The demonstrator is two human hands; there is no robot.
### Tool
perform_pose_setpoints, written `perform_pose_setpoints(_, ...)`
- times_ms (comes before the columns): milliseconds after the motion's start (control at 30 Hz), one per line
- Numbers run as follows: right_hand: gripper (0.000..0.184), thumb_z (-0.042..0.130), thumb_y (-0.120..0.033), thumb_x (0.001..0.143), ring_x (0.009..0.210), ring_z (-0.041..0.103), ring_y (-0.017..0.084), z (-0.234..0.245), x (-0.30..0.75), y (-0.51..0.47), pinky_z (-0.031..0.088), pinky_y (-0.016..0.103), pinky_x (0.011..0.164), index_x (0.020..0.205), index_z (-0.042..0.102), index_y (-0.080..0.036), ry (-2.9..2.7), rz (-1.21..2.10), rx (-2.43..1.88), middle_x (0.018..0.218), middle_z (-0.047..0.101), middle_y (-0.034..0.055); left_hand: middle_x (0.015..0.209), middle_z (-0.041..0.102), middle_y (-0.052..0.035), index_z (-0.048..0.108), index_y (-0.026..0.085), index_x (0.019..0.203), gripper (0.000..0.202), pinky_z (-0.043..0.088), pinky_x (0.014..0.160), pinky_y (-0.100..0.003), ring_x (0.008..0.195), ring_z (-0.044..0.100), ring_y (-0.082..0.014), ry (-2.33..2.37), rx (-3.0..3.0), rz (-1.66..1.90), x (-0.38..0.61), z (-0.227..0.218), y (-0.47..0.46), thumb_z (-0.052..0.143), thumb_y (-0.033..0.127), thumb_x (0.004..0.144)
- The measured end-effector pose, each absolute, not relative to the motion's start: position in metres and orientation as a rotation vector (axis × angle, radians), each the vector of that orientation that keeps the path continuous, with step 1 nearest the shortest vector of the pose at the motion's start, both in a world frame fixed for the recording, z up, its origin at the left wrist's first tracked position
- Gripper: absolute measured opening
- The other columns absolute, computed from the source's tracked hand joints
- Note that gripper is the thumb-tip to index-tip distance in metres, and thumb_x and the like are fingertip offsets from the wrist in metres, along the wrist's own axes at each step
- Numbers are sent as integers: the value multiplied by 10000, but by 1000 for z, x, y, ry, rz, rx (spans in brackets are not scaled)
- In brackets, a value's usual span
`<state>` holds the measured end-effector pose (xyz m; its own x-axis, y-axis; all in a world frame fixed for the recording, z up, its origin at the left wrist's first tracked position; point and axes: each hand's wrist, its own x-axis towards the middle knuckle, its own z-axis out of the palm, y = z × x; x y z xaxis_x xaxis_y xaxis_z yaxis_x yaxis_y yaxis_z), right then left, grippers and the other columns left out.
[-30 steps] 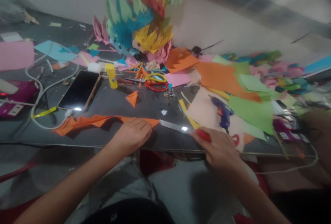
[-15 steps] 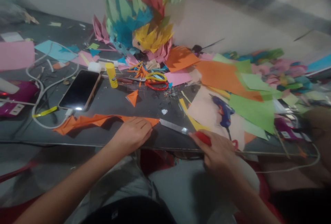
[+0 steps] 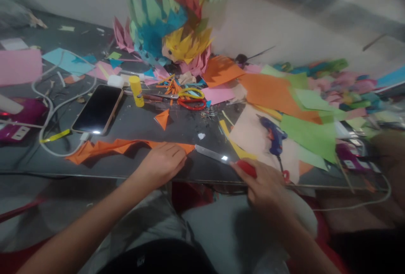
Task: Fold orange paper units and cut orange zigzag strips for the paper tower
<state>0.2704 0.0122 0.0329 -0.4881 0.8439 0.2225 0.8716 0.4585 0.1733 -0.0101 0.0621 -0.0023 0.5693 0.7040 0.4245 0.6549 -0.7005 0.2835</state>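
My left hand [image 3: 164, 162] is closed over a folded orange paper strip [image 3: 104, 149] near its right end, pressing it against the table by the front edge. The strip runs left in a row of pleated points. In my right hand [image 3: 267, 181] is a red-handled metal blade [image 3: 211, 154]; my fingers hide much of its handle, so its exact kind is unclear. The blade points left, and its tip meets the strip's right end just beyond my left fingers. Behind my hands lies a small folded orange piece [image 3: 163, 119].
A phone [image 3: 98, 109] on a white cable, a yellow glue stick [image 3: 136, 91] and scissors [image 3: 191, 99] lie behind the strip. A blue glue gun [image 3: 274, 134] rests on coloured paper sheets [image 3: 278, 96] at right. A folded-paper figure [image 3: 177, 25] stands at the back.
The red handle and my right hand have shifted very slightly left. My left hand and the orange strip stay in place.
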Motion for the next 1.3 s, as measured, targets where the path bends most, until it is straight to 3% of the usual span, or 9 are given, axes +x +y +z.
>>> perform_pose_setpoints(467, 448, 404, -46, 776, 951, 506, 230, 38, 262, 20, 360, 363, 788, 1113, 619, -247, -2652, -424, -1473, 1042, 582, 99, 738, 617, -62, 586, 132, 791, 203, 483, 688, -322, 756, 586, -173, 1159, 2708, 818, -11, -4, 63, 418, 192, 888)
perform_pose_setpoints(933, 507, 421, -13, 680, 938, 510, 231, 52, 270, 29, 358, 364, 796, 1079, 632, -243, -2721, -498, -1413, 1035, 591, 86, 695, 599, -43, 573, 134, 727, 209, 485, 669, -302, 701, 575, -154, 1169, 2746, 874, -10, -5, 63, 434, 183, 876)
perform_pose_setpoints(1300, 469, 431, -19, 710, 938, 506, 230, 53, 266, 36, 352, 355, 788, 1077, 625, -237, -2769, -506, -1385, 1040, 593, 87, 695, 593, -43, 567, 138, 726, 209, 477, 659, -302, 691, 567, -154, 1177, 2757, 844, -11, -5, 62, 434, 188, 878)
